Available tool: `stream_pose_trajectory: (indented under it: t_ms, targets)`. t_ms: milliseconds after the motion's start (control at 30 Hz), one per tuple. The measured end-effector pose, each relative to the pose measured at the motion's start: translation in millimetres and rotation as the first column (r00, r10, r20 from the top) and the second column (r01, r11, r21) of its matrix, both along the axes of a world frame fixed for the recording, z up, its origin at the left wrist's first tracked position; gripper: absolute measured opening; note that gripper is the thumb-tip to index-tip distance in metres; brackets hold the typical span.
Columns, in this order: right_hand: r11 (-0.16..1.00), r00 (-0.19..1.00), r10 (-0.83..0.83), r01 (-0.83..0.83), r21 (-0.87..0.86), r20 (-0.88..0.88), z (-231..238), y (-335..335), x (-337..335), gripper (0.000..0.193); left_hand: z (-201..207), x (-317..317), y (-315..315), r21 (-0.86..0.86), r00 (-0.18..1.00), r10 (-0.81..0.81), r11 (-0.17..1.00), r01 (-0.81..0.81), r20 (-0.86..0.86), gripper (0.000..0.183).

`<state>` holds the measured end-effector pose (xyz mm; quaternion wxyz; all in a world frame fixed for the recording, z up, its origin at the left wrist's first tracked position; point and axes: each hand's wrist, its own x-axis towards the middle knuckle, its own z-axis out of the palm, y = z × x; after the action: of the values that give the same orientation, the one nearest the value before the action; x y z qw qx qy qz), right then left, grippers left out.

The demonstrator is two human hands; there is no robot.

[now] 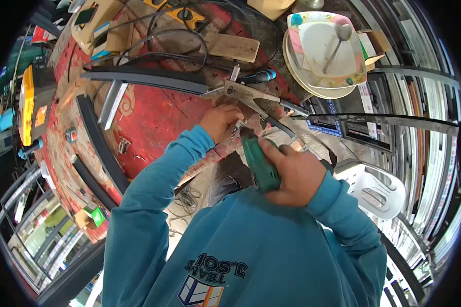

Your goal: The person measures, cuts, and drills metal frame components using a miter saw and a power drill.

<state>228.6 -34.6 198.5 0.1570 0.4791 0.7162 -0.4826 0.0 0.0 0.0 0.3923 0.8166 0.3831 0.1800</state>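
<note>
Worn red desk (159,123) is biggest, spreading ahead and left. Green power tool (262,166) sits at its near edge, long axis slanting lower right to upper left, dark nose (246,133) at the upper end. Right hand (298,175) wrapped round the tool. Left hand (221,123) pinching small metal piece (238,125), just left of the nose; contact unclear.
</note>
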Motion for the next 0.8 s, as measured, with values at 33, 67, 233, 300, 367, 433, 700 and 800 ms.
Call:
stream_pose_trajectory:
  t_ms: [33, 67, 233, 300, 367, 433, 700, 800]
  targets:
    - [1.0, 0.999, -0.023, 0.024, 0.013, -0.034, 3.7, 7.3, 2.8, 0.091, 3.9, 4.6, -2.4, 0.004, 1.0, 0.007, 1.0, -0.007, 0.009, 0.019]
    - [0.999, 0.997, -0.046, 0.047, 0.025, -0.07, 7.3, 9.7, 6.6, 0.089, 8.3, 9.4, -5.7, 0.009, 1.0, 0.013, 1.0, -0.014, 0.018, 0.018]
    - [0.932, 0.816, -0.277, 0.356, 0.063, -0.507, -30.8, -16.3, 10.1, 0.089, 3.0, -7.0, 3.7, 0.042, 1.0, -0.006, 0.999, 0.005, 0.02, 0.018]
    - [0.976, 0.987, -0.002, 0.038, 0.216, -0.161, -10.6, -20.4, -1.3, 0.086, 1.5, -8.5, 1.9, 0.054, 1.0, -0.004, 0.999, 0.004, -0.002, 0.018]
    - [0.974, 0.994, 0.061, -0.039, 0.223, -0.089, -10.7, -14.2, -2.5, 0.086, 0.0, -8.5, -1.2, 0.064, 1.0, 0.003, 0.998, -0.003, 0.003, 0.018]
    - [0.964, 0.932, -0.164, 0.22, 0.148, -0.323, -21.2, -12.9, 6.6, 0.09, 2.2, -5.1, 0.8, 0.041, 1.0, 0.001, 0.999, -0.001, 0.003, 0.019]
    - [0.986, 0.988, 0.095, -0.076, 0.15, -0.124, 0.3, -3.5, -7.9, 0.09, -4.1, -10.2, -5.5, 0.086, 0.999, -0.006, 0.996, 0.009, -0.035, 0.017]
    - [0.946, 0.898, -0.294, 0.323, 0.036, -0.326, -22.2, -18.6, -5.3, 0.088, -2.6, -7.2, 0.0, 0.087, 0.999, -0.005, 0.996, 0.009, -0.043, 0.016]
